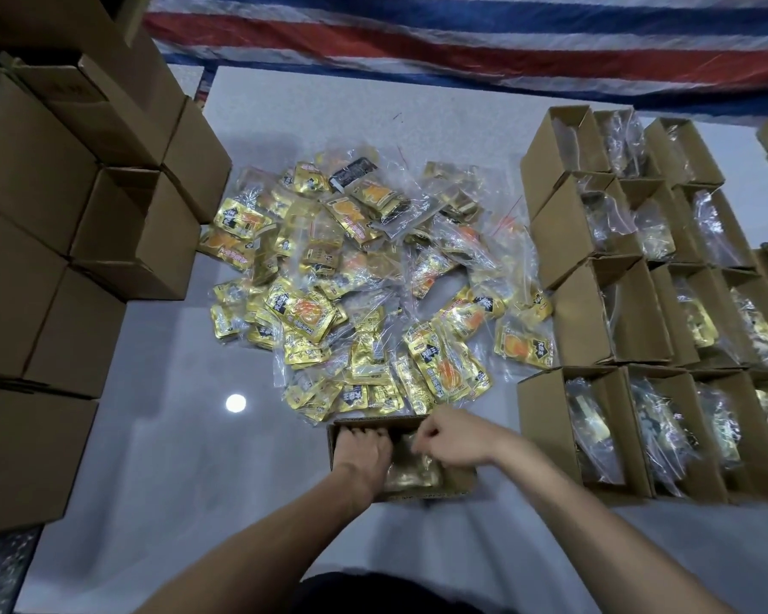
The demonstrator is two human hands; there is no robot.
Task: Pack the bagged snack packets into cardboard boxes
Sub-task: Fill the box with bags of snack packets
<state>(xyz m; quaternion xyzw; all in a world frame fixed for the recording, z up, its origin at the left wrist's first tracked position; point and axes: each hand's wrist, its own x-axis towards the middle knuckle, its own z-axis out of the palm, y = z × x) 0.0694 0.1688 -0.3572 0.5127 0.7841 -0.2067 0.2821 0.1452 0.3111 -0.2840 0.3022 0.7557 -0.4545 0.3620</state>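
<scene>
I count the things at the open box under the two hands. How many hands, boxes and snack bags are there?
Hands: 2, the left hand and the right hand
Boxes: 1, the box
Bags: 1 seen, the bag of snacks inside
Total: 4

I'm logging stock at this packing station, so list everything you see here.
Loose bagged snack packets: a pile of dozens, gold and orange in clear bags, table centre.
Open box: one, brown, nearest the person, with a bag of packets inside.
Filled open boxes: at least twelve, brown, in rows on the right.
Closed boxes: one stack, brown, on the left.
Table: one, pale grey.
Striped sheet: one, red, white and blue, behind the table.
Left hand: inside the open box.
Right hand: fingers curled on the bag.
</scene>
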